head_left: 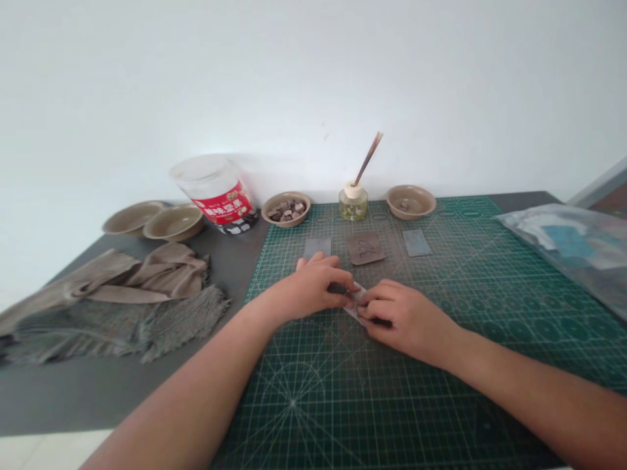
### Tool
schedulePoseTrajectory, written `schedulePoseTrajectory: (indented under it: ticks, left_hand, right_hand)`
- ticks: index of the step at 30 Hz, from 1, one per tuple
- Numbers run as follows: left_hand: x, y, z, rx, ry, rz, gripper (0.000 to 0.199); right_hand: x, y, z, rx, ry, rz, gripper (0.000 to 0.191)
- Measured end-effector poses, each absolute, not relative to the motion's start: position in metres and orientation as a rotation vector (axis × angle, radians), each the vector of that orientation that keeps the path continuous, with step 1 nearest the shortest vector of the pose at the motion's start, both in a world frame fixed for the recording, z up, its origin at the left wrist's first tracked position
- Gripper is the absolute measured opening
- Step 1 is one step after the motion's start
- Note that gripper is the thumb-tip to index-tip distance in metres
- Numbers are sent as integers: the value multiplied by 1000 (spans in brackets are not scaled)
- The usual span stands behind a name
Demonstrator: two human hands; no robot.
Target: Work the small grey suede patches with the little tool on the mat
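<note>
My left hand (321,285) and my right hand (409,318) meet over the green cutting mat (333,405). Between them is a small, flat, whitish piece (353,314), mostly covered by fingers. My left thumb and fingertips are closed at its upper left side, while my right fingers pinch it from the right. What it is made of is too small to tell. Just beyond lies a brown square piece (366,248) with a dark drawn mark. A grey square (317,247) is partly behind my left hand, and a blue-grey one (417,242) lies farther right.
Along the wall stand a bowl of small brown chunks (287,210), a reed diffuser (353,201), another bowl (411,202) and a tilted plastic jar (215,196). Two more bowls (175,223) and crumpled cloths (122,300) are left. A clear plastic bag (578,241) lies right.
</note>
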State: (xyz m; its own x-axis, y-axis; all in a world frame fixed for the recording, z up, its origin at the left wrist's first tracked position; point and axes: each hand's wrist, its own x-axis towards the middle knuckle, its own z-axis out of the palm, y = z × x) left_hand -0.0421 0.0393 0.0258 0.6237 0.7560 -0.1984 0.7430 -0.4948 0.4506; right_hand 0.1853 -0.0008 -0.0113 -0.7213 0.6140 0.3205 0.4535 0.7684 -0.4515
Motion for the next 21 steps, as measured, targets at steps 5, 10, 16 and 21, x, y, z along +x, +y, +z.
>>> schedulePoseTrajectory:
  ticks: [5, 10, 16, 21]
  left_hand:
    - [-43, 40, 25, 2352, 1180, 25, 20]
    - [-44, 42, 25, 2358, 1200, -11, 23]
    - [-42, 41, 24, 2399, 1213, 27, 22]
    - [-43, 41, 24, 2353, 1235, 5, 19]
  right_hand:
    - [189, 1, -11, -855, -2451, 488, 10]
    - [190, 2, -11, -810, -2475, 520, 9]
    - [190, 4, -13, -801, -2475, 516, 11]
    - [186, 2, -14, -816, -2423, 498, 11]
